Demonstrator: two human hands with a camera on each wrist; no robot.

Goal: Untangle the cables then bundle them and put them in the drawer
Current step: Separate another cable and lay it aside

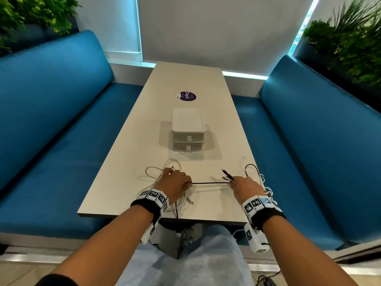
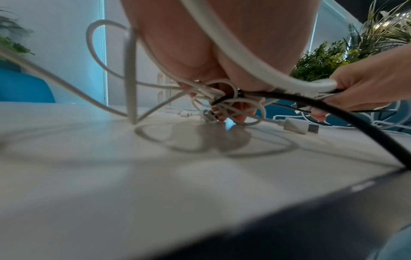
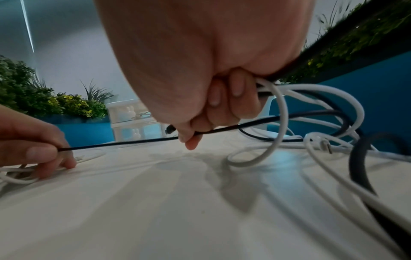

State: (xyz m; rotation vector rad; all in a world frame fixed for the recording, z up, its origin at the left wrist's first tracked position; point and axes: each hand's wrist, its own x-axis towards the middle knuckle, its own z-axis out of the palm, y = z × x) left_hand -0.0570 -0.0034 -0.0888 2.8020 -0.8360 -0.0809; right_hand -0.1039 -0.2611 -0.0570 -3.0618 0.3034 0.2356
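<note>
A thin black cable (image 1: pixel 210 183) is stretched taut between my two hands, just above the table (image 1: pixel 123 193). My left hand (image 1: pixel 179 180) pinches one end of it and also has its fingers in a tangle of white cables (image 2: pixel 222 105). My right hand (image 1: pixel 239 182) grips the black cable (image 3: pixel 133 142) together with some plug ends. More white cables (image 3: pixel 278 123) and a thicker dark cable (image 3: pixel 358 158) loop at its right. A white two-drawer unit (image 1: pixel 188 131), both drawers closed, stands in the middle of the table.
A round purple sticker (image 1: pixel 187 96) lies beyond the drawer unit. Blue benches (image 1: pixel 51 141) run along both sides of the table, with plants (image 1: pixel 350 48) behind them. One dark cable hangs over the near table edge (image 1: pixel 176 215) toward my lap.
</note>
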